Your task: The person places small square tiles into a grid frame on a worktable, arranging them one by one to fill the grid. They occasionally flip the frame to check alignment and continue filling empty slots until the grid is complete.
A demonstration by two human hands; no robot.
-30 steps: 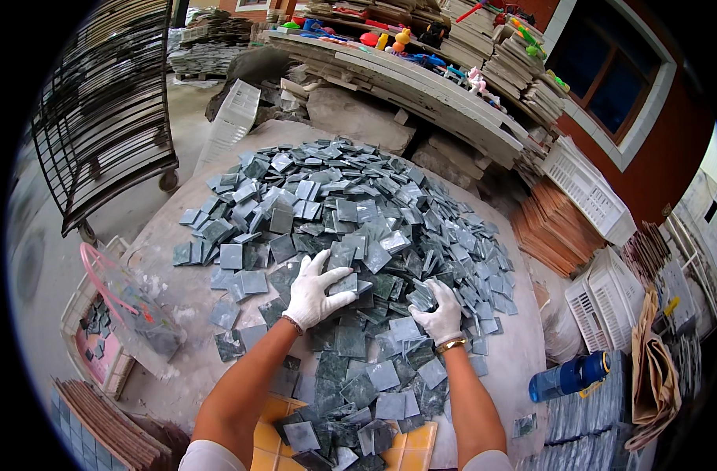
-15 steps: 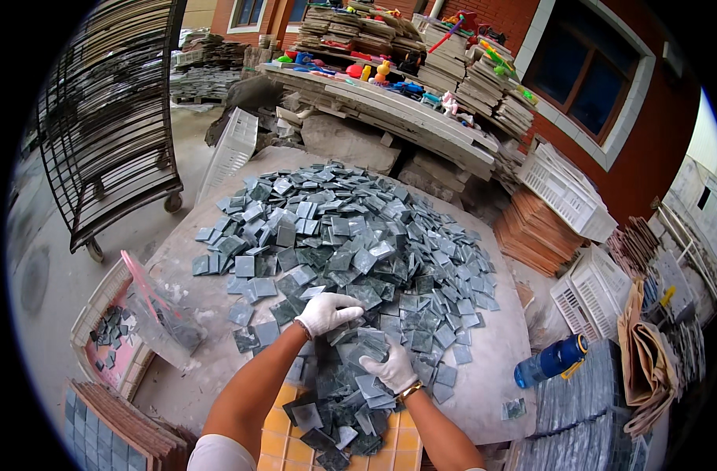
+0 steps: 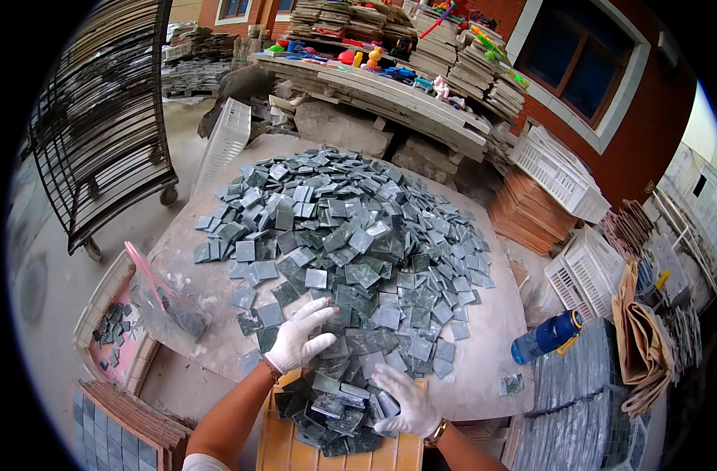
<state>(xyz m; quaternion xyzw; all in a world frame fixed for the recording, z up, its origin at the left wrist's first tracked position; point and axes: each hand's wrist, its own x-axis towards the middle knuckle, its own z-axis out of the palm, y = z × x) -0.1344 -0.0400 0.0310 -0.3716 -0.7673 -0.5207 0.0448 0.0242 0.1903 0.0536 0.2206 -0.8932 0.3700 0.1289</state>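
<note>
A large heap of small square grey-green stone tiles (image 3: 350,224) covers the middle of a pale board. Its near end spills onto a yellow gridded tray (image 3: 276,443), where several tiles (image 3: 339,416) lie jumbled. My left hand (image 3: 302,336), in a white glove, is open with fingers spread at the left of the heap's near end. Across from it, my white-gloved right hand (image 3: 405,402) is against the right side of the tiles on the tray. Its fingers are spread and curve toward them, and it grips nothing.
A clear plastic bag (image 3: 170,302) and a white basket (image 3: 99,322) with loose tiles stand at left. On the right are a blue bottle (image 3: 547,336), white crates (image 3: 586,271) and stacked tile sheets (image 3: 570,392). A black wire rack (image 3: 99,125) stands far left.
Both hands have come nearer to me, the right one also shifting rightward. My left fingers have spread. Tiles between the hands have moved down onto the yellow tray.
</note>
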